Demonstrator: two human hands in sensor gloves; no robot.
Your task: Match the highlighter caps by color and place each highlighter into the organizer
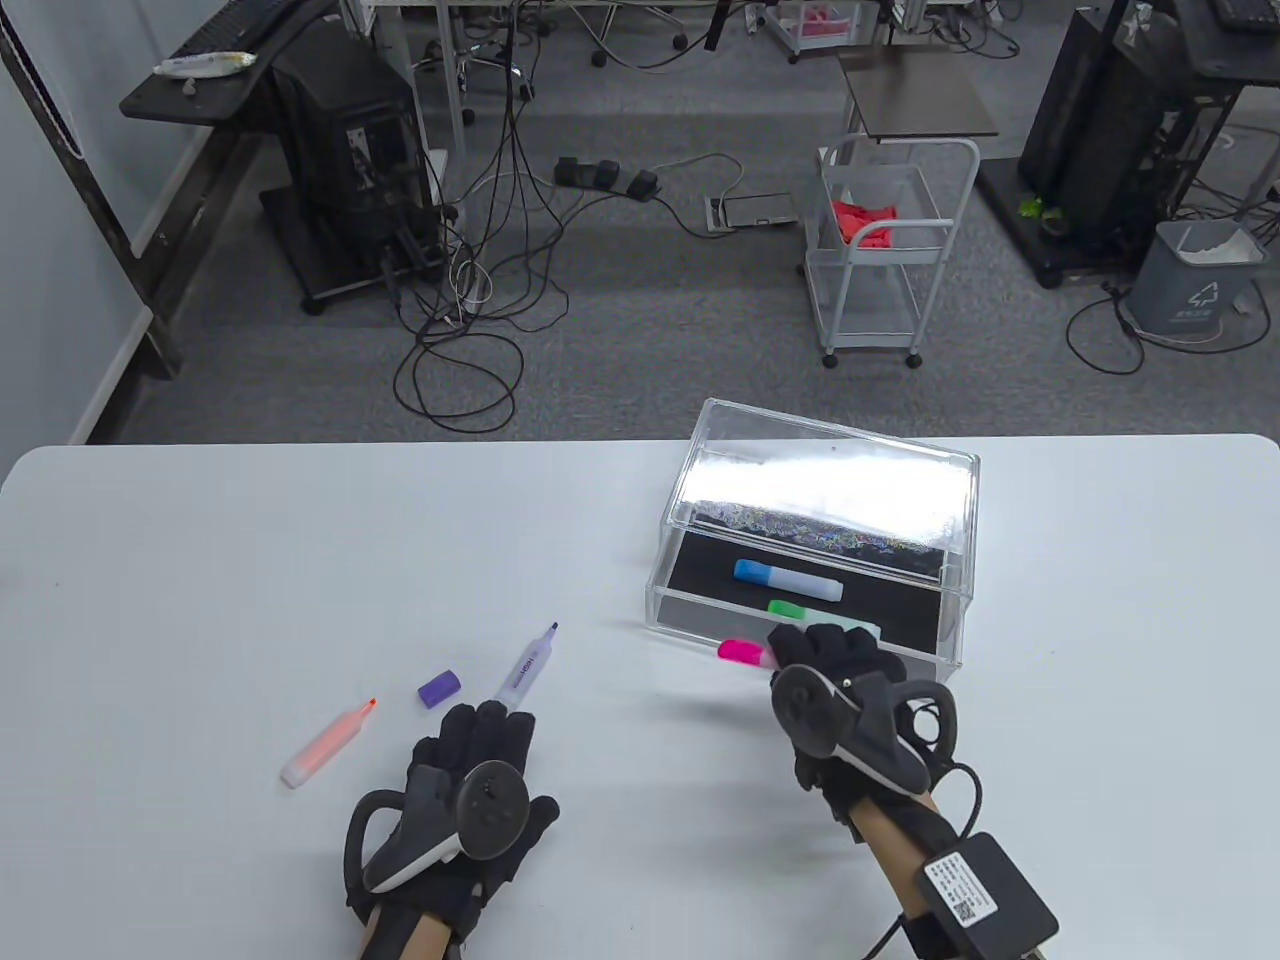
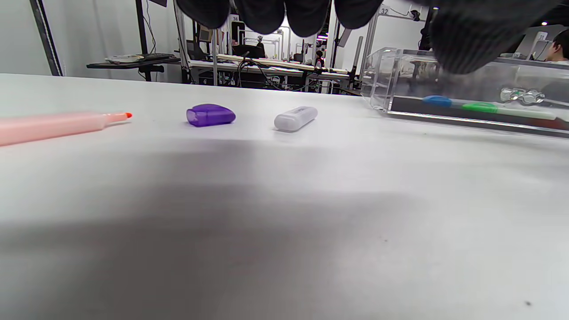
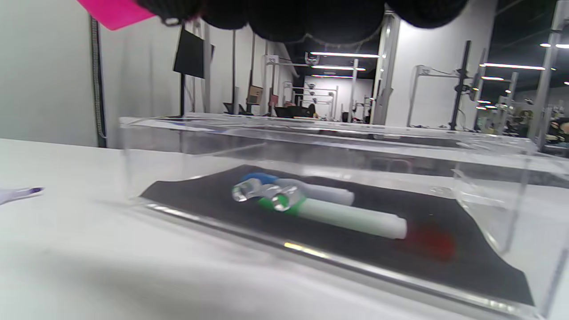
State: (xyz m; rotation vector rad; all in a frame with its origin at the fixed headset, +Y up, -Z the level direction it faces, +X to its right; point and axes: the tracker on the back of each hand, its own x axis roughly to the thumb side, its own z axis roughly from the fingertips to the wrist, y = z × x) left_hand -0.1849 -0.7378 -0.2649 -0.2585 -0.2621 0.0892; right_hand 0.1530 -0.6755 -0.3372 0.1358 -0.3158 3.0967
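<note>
Toward the desk's left part, nearer its front edge, an uncapped orange highlighter lies flat, tip pointing up and right. Just right of it sits a loose purple cap, apart from any pen. Next comes the uncapped purple highlighter, its barrel end touching or just beside the left hand, which lies flat on the desk near the front edge with fingers straight and released, gripping nothing. Farther right, the right hand hovers at the organizer's front wall, its fingers curled around a pink-capped highlighter whose cap points left. The clear acrylic organizer stands by the desk's back edge, right of centre; on its black floor lie a blue-capped highlighter and, nearer the front, a green-capped highlighter, side by side.
</note>
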